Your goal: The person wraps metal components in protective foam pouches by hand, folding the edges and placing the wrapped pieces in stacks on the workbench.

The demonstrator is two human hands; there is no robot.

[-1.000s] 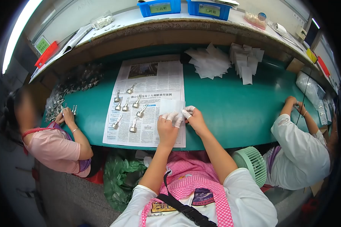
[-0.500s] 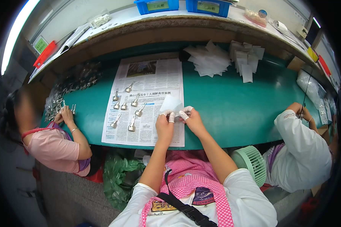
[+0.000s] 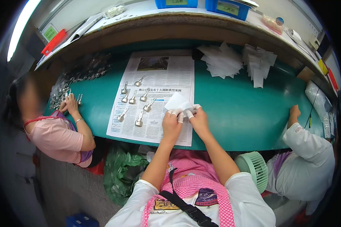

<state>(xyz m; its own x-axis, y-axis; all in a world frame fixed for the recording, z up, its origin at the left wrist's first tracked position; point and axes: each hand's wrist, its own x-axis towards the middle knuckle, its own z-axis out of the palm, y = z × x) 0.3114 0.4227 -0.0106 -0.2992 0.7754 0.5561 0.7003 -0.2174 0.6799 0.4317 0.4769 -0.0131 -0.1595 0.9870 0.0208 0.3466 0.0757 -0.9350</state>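
A thin white pouch [image 3: 179, 101], flat and pale, is held between both hands above the right side of a newspaper sheet [image 3: 159, 138]. My left hand [image 3: 172, 123] pinches its lower left edge. My right hand [image 3: 197, 119] grips the lower right corner, fingers closed. White finger covers show on several fingertips of both hands. To the left of my hands, several shiny metal pieces [image 3: 139, 120] lie spread over the newspaper, each with a thick rounded end and a narrow flat shank. Whether anything is inside the pouch cannot be made out.
White pouches [image 3: 221, 62] lie fanned at the back, beside a second stack [image 3: 258, 70]. A heap of metal parts [image 3: 70, 81] sits at left by a co-worker [image 3: 64, 132]. Another co-worker [image 3: 303, 162] sits right. A green fan [image 3: 252, 166] stands near my right elbow.
The view has shifted, so the table appears further right and lower. Both hands still hold the pouch, its upper edge now more tilted. The right co-worker's arm has moved.
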